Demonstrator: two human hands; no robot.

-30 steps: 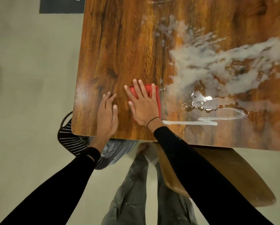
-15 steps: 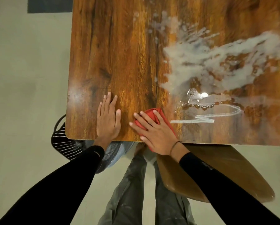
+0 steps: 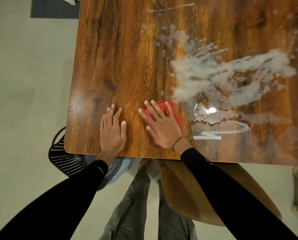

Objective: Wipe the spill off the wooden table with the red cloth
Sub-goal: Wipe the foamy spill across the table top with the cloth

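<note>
Wooden desk (image 3: pixel 127 58), dark-grained, glossy, rounded near corner. Red cloth (image 3: pixel 169 110) lies flat on it, pressed under the right grip (image 3: pixel 162 129), fingers spread. Left grip (image 3: pixel 112 130) rests palm-down on bare wood just left of the cloth. White smeared spill (image 3: pixel 231 75) spreads right of and beyond the right grip; a clear puddle (image 3: pixel 208 113) and thin white streak (image 3: pixel 222 134) sit just to its right.

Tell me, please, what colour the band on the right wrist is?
Black: a thin band just above the sleeve, seen in the head view.
</note>
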